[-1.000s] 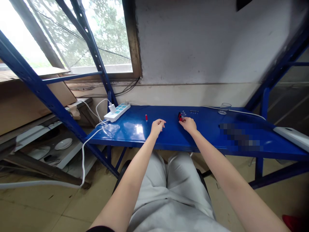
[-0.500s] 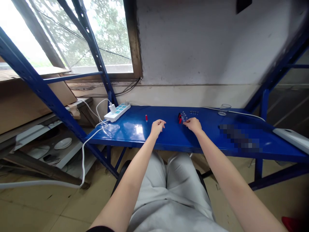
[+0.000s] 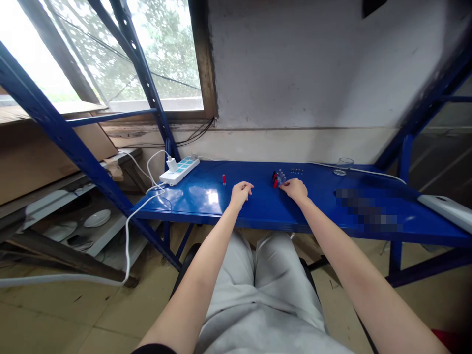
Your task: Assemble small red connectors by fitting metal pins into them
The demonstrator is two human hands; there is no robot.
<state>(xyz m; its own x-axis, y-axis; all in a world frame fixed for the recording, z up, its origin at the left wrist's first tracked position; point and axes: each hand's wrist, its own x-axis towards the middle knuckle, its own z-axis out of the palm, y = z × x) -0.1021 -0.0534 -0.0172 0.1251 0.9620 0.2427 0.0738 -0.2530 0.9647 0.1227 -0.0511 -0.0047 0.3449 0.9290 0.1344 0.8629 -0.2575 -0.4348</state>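
Blue metal counter (image 3: pixel 258 206), white power strip (image 3: pixel 179 170) at its far left, left hand (image 3: pixel 240 191) resting loosely curled and empty, right hand (image 3: pixel 295 188), grip state unclear, fingertips touching small clear vials (image 3: pixel 281 176) beside red-and-black clip (image 3: pixel 274 179), red cap (image 3: pixel 223 179) left of them.

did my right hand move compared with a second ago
Yes. The right hand shifted slightly right, off the red and black piece, toward the glass.
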